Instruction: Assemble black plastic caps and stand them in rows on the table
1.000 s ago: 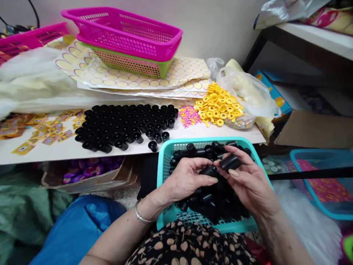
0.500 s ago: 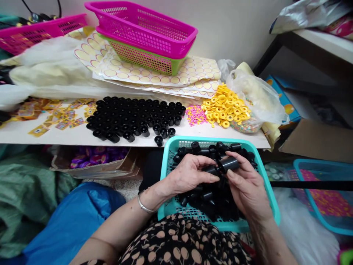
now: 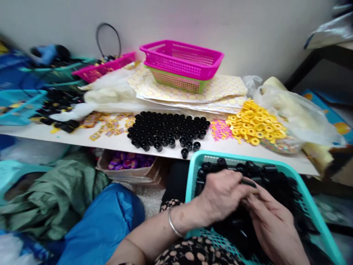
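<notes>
Over the turquoise basket (image 3: 194, 184), my left hand (image 3: 223, 197) and my right hand (image 3: 271, 217) are brought together, fingers closed. Between their fingertips a sliver of a black plastic cylinder (image 3: 248, 182) shows; the rest is covered by the fingers. Loose black plastic cylinders (image 3: 252, 169) fill the basket beneath both hands. On the white table (image 3: 220, 149) beyond, black cup-shaped pieces (image 3: 168, 127) stand upright in packed rows, with a few apart at the front edge.
Yellow plastic rings (image 3: 255, 123) and pink and yellow bits (image 3: 220, 129) lie right of the rows. Small printed packets (image 3: 110, 127) are spread to the left. A magenta basket (image 3: 182, 60) sits stacked on sticker sheets (image 3: 226, 88). Below is a carton (image 3: 138, 173) of purple items.
The view has swung left, so the table's left side shows. My hands have closed together; the two black cylinders seen between them are now mostly hidden.
</notes>
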`<move>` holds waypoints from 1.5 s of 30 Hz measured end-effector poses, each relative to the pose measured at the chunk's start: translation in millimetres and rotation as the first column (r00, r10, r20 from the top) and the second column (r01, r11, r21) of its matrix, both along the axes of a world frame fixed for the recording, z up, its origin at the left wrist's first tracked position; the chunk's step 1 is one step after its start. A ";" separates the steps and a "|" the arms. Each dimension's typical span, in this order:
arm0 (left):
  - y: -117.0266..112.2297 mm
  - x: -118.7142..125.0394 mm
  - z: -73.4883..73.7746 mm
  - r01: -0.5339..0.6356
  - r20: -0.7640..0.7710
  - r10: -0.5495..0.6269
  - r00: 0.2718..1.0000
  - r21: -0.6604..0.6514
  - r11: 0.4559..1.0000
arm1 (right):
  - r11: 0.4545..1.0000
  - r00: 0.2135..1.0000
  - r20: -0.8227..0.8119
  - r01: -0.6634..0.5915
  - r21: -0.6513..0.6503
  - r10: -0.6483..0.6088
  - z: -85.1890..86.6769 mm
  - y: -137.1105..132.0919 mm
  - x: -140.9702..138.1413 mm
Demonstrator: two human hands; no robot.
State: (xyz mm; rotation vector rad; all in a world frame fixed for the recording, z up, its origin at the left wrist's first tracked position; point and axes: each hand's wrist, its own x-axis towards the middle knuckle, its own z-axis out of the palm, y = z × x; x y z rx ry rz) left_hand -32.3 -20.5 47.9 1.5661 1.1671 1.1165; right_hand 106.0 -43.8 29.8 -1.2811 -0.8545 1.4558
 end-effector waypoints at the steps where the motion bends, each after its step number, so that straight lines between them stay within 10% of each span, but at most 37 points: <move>1: -3.0 0.0 -0.4 0.025 -0.112 -0.012 0.994 0.121 0.992 | 1.000 1.000 -0.027 0.004 -0.011 -0.005 -1.8 -1.1 -3.7; 5: -12.9 -9.4 -2.2 0.046 -0.241 0.027 0.970 0.290 0.956 | 0.987 0.987 -0.025 -0.158 -0.033 0.157 -2.1 -3.8 -8.7; 9: -14.1 -42.0 -11.3 -0.229 -0.119 0.274 0.954 0.299 0.926 | 0.920 0.887 0.274 -0.391 0.020 0.371 6.9 2.3 3.5; 13: -4.5 -86.8 -39.0 -0.674 -0.097 0.693 0.714 0.171 0.718 | 0.920 0.727 0.676 -0.336 0.200 0.119 13.3 30.4 13.1; 17: 6.7 -113.9 -68.4 -0.765 -0.098 0.777 0.622 0.136 0.630 | 0.746 0.524 0.848 -0.533 0.398 -0.078 20.2 71.5 -15.6; 20: 11.9 -115.4 -83.9 -0.753 -0.111 0.767 0.632 0.150 0.641 | 0.664 0.327 0.944 -0.697 0.272 -0.043 29.4 99.9 -58.7; 27: 31.0 -106.8 -114.8 -0.750 -0.125 0.819 0.559 0.343 0.565 | 0.727 -0.083 0.947 -0.621 -0.292 0.310 36.2 153.4 -125.6; 45: 63.8 -128.7 -107.9 -0.799 -0.277 0.858 0.431 0.324 0.506 | 0.714 0.081 0.955 -0.683 -0.156 0.285 2.6 171.3 -155.3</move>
